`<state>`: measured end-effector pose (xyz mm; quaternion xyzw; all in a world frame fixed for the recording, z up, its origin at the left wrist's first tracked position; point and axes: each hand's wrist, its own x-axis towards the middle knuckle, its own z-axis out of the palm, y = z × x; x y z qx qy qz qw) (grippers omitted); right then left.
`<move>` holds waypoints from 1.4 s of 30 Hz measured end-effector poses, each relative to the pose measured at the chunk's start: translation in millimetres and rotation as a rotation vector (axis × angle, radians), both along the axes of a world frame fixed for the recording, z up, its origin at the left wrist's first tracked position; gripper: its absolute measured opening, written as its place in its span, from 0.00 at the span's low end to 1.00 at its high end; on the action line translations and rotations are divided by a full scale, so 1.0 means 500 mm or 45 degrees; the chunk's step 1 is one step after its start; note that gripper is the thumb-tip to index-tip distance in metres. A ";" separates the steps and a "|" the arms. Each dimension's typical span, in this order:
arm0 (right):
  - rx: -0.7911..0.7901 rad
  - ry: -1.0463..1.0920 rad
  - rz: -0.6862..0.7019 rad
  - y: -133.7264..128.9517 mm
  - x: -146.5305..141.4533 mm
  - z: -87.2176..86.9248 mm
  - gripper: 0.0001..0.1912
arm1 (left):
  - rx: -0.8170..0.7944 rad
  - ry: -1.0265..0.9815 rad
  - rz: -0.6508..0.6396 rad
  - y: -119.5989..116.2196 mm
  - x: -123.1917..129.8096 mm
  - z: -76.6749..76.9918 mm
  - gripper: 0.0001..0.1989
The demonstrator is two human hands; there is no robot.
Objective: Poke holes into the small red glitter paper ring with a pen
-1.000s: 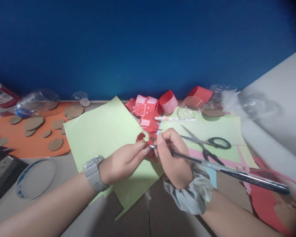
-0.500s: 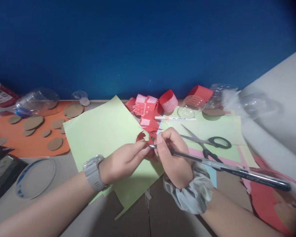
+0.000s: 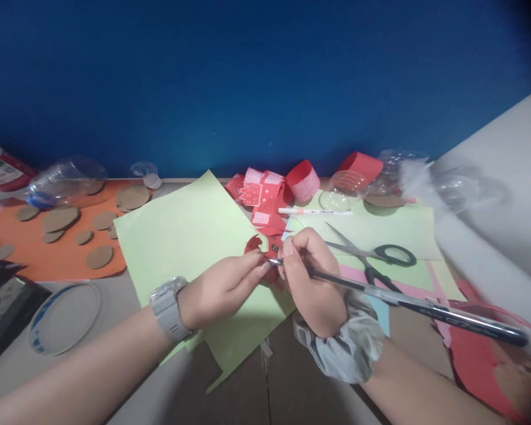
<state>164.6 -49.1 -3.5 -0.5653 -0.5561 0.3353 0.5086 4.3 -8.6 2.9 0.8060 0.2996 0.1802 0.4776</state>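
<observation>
My right hand (image 3: 310, 277) is closed around a pen (image 3: 380, 293), whose tip points left at a small red paper cutout (image 3: 273, 246) with black marks on it. The fingertips of my left hand (image 3: 230, 286) close on the left edge of that cutout, which both hands partly hide. Beneath it lies a light green sheet (image 3: 181, 230). Just behind the cutout is a red and pink paper figure (image 3: 265, 200) with a crown-like zigzag edge. A white marker (image 3: 314, 211) rests beside it. Open-bladed scissors (image 3: 367, 257) lie to the right of my right hand.
Cardboard discs (image 3: 61, 219) lie on an orange sheet (image 3: 22, 248) at left, near a clear plastic bottle (image 3: 66, 180). A clear ring (image 3: 32, 330) is on the table. Red paper rolls (image 3: 301, 180) and clear plastic pieces (image 3: 336, 199) line the blue wall (image 3: 265, 88).
The pen's far end has swung slightly to the right and down. Both hands stay almost in the same place, and the other things have not moved.
</observation>
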 end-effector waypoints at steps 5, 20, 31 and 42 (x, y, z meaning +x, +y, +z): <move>-0.008 0.000 -0.003 0.002 -0.002 0.001 0.13 | -0.003 -0.001 0.000 0.001 0.001 -0.002 0.14; -0.014 0.017 -0.001 0.002 -0.001 0.002 0.13 | 0.009 0.003 0.001 0.001 0.001 -0.003 0.14; 0.007 0.022 -0.004 0.003 -0.003 0.007 0.13 | -0.011 -0.005 0.011 -0.002 0.001 0.000 0.14; -0.007 0.052 -0.007 0.002 -0.004 0.007 0.12 | -0.002 -0.027 0.016 -0.002 0.000 -0.001 0.14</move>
